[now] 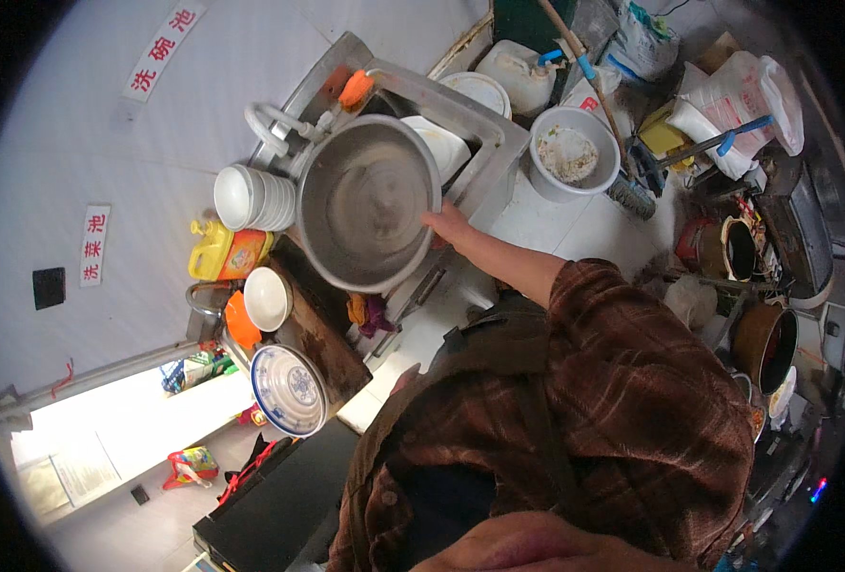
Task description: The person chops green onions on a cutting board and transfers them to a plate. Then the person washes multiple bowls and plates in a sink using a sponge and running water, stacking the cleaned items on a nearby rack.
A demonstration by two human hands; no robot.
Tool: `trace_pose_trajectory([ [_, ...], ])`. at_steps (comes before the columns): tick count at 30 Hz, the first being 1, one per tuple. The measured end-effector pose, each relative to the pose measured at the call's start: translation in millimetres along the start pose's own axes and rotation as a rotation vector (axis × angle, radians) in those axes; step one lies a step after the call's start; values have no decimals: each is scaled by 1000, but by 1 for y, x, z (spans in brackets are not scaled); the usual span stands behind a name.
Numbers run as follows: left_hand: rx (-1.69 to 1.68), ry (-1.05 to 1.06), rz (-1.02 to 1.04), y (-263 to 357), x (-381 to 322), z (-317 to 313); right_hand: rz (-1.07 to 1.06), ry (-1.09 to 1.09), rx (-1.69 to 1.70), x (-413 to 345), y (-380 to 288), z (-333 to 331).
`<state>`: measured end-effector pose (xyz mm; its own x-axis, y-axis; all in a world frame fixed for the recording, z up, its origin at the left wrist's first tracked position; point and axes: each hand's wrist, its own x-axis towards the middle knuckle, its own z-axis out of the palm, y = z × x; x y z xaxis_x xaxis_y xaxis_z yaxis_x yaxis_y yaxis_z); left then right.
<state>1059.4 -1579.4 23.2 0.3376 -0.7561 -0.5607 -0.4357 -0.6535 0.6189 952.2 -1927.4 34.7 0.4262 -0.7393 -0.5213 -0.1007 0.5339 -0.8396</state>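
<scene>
A large round metal basin [326,179] rests over the stainless steel sink [504,139], with no contents that I can make out. My right hand [447,223] holds its rim on the right side, thumb toward the inside. Of my left hand [406,377] only a bit of skin shows beside the apron; the rest is hidden. White dishes [440,150] lie in the sink, partly covered by the basin. Behind the basin are a white faucet [279,123] and an orange scrubber [356,89]. A stack of white bowls [272,200] lies tipped against the basin's left side.
To the left are a yellow detergent jug [215,250], a cream bowl [266,299] and a blue-patterned bowl [286,400]. A grey bucket [572,187] with food scraps stands on the floor at right, near a broom [631,196]. Pots [751,343] stand further right.
</scene>
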Motion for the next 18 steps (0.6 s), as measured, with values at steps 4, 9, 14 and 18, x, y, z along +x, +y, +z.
trace_pose_trajectory([
  [4, 35, -51, 15, -18, 28, -3, 29, -12, -20, -7, -7, -22],
  [9, 221, 36, 81, 66, 20, -40, 129, -31, 102, -63, -37, -76],
  [14, 176, -14, 286, 61, 42, -49, 41, 165, 179, -117, -43, -121],
  [18, 187, 0, 398, 51, 62, -44, 11, 333, 256, -145, -59, -161],
])
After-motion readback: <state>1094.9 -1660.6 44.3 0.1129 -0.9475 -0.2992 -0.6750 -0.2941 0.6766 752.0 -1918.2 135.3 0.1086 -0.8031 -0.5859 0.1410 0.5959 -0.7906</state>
